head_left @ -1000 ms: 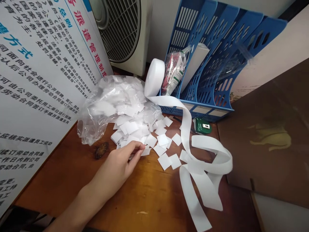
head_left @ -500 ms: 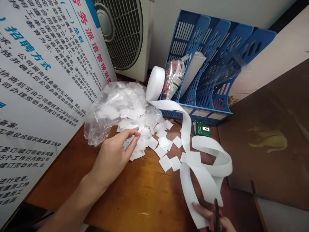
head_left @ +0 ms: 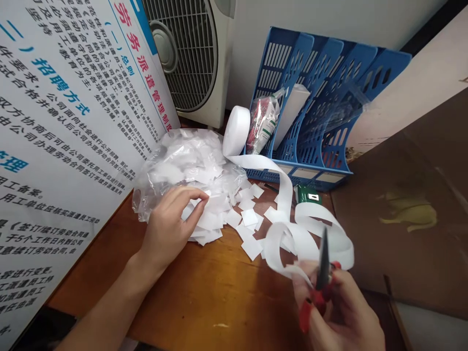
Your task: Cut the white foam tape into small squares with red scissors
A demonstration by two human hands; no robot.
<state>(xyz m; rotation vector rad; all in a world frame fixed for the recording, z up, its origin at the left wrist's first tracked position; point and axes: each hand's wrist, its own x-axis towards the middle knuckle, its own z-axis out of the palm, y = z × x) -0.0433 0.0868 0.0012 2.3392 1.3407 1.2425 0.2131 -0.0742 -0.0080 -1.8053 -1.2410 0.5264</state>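
My left hand [head_left: 170, 226] rests on a heap of small white cut squares [head_left: 214, 214] that spills from a clear plastic bag [head_left: 171, 165]; its fingers curl against the pieces, pushing them toward the bag. My right hand [head_left: 338, 312] grips red-handled scissors [head_left: 320, 278], blades up and blurred, together with the free end of a wide white ribbon [head_left: 310, 234]. The ribbon loops back across the wooden desk [head_left: 215, 297] to its roll [head_left: 236, 130], which leans against a blue file rack [head_left: 321, 112].
A large printed poster board [head_left: 62, 126] stands along the left. A white fan [head_left: 190, 53] is behind the bag. A green tape measure [head_left: 309, 195] lies by the rack. Brown cardboard [head_left: 409, 209] covers the right side.
My right hand came up from the bottom edge with the scissors and ribbon end. My left hand slid the squares toward the bag. The view tilted a little upward.
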